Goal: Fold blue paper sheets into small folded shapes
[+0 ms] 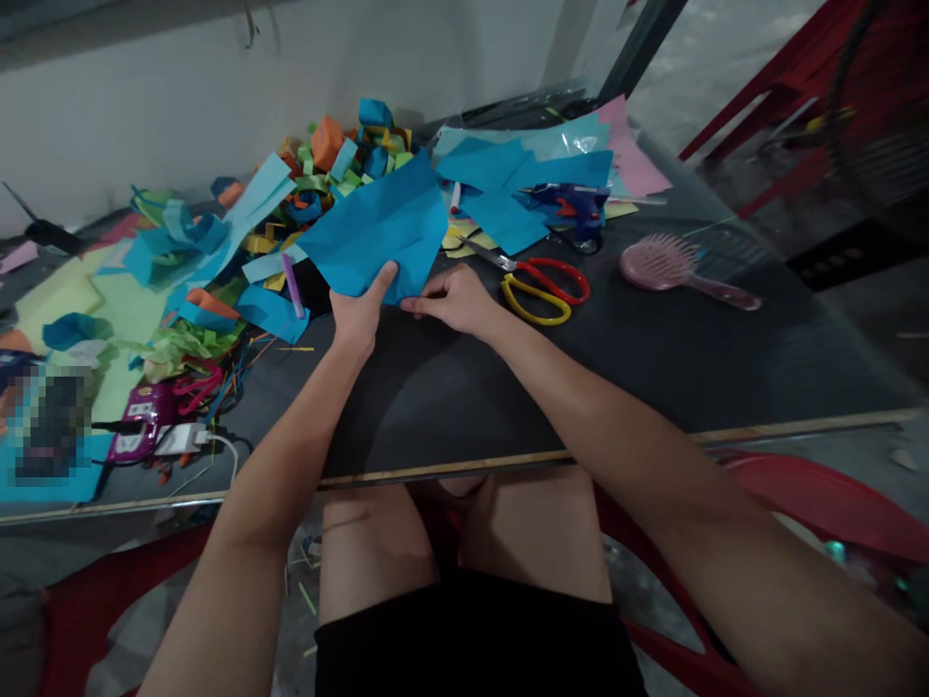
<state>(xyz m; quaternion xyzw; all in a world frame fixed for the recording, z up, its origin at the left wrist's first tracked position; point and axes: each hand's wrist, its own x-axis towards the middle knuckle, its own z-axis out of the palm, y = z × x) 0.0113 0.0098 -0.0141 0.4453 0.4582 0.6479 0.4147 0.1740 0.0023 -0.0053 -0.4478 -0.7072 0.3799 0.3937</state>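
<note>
1. Dark tabletop (450, 407): supported the materials below.
2. Blue paper sheet (384, 218): tilted above the tabletop's middle, near edge in both hands.
3. Pile of multicoloured folded paper pieces (344, 155): lay beyond the sheet, partly hidden by it.
4. Pink hairbrush (664, 263): well to the right, bristles up.
5. Scissors (512, 263), one handle red, one yellow: just beside the right hand.
6. Right hand (461, 298): thumb and forefinger nearly together, pinching the sheet's near-right corner.
7. Left hand (359, 308): thumb pressed on the sheet's face, gripping it; other fingers hidden behind, spread could not be told.
8. Purple stick (292, 286): left of the sheet.
</note>
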